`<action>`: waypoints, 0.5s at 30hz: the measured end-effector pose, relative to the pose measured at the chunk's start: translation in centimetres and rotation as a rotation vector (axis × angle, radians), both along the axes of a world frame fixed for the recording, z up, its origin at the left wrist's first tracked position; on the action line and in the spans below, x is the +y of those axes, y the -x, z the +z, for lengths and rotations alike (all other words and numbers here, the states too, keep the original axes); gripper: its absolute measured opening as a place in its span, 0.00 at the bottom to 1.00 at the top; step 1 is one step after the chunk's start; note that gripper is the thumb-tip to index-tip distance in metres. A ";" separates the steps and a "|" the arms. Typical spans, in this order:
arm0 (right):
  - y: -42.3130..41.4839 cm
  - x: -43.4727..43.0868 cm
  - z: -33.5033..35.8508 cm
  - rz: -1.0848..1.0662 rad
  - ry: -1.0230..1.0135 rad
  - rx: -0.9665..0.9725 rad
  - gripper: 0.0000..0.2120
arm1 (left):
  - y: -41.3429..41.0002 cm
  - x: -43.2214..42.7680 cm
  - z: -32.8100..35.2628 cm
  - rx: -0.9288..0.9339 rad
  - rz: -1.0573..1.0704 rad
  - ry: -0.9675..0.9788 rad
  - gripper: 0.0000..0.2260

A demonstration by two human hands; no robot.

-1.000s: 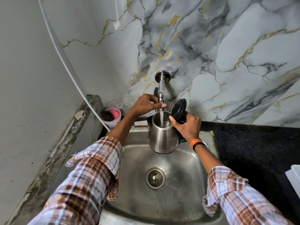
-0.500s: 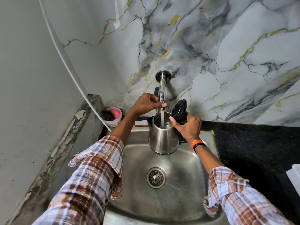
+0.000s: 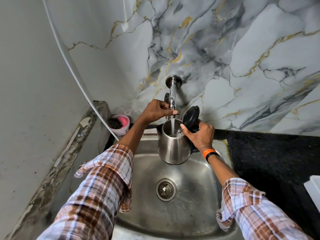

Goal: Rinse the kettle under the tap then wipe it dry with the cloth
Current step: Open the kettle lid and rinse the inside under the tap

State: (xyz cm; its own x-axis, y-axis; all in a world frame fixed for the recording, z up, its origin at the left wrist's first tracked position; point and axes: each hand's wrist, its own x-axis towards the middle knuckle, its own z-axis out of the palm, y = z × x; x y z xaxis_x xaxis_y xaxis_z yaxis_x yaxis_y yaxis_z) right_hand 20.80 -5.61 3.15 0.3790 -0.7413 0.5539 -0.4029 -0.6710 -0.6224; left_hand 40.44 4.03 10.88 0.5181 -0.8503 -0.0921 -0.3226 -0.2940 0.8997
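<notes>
Stainless steel caught the light from the head camera, the only view there was: the kettle hung upright over the sink, above and a little behind the drain, touching nothing beneath it. Its black lid stood tipped open toward the marbled wall. A stream of water fell from the tap straight into the open mouth, and some water already glittered inside.

The right hand was closed around the kettle's handle side, thumb lying along the rim near the hinge; the handle itself was mostly hidden under the palm. The left hand was up at the spout of the tap, fingers curled about its lower end or a lever there, thumb stretched toward the outlet. Whether it was truly gripping or only resting could not be told.

By my reckoning the rinse was underway and not finished: the inside was taking water, while the outer shell looked dry. Shutting the tap, swilling and emptying remained, and then the whole of the drying. No cloth showed anywhere. A pink tub sat at the sink's back left corner, and a pale object lay on the dark counter to the right, cut off by the edge.
</notes>
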 end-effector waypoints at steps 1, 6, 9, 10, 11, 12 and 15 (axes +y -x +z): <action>0.0 0.0 0.0 0.001 -0.005 0.003 0.30 | 0.0 0.0 0.0 -0.004 -0.003 0.001 0.17; 0.1 0.3 0.0 0.001 0.003 -0.021 0.26 | -0.1 0.0 -0.1 -0.016 -0.004 0.012 0.18; 0.0 0.4 -0.2 0.008 -0.012 0.011 0.30 | -0.1 0.0 -0.2 -0.007 0.000 0.014 0.17; 0.0 0.4 -0.3 0.011 -0.014 0.012 0.30 | -0.1 0.0 -0.2 -0.003 -0.002 0.018 0.17; 0.0 0.4 -0.4 0.013 -0.012 0.009 0.30 | -0.1 0.0 -0.2 -0.002 -0.005 0.022 0.16; 0.0 0.4 -0.5 0.013 -0.012 0.005 0.30 | -0.1 0.0 -0.2 0.000 -0.010 0.025 0.15; 0.1 0.3 -0.5 0.018 -0.028 0.011 0.30 | -0.1 0.0 -0.2 0.001 -0.013 0.030 0.13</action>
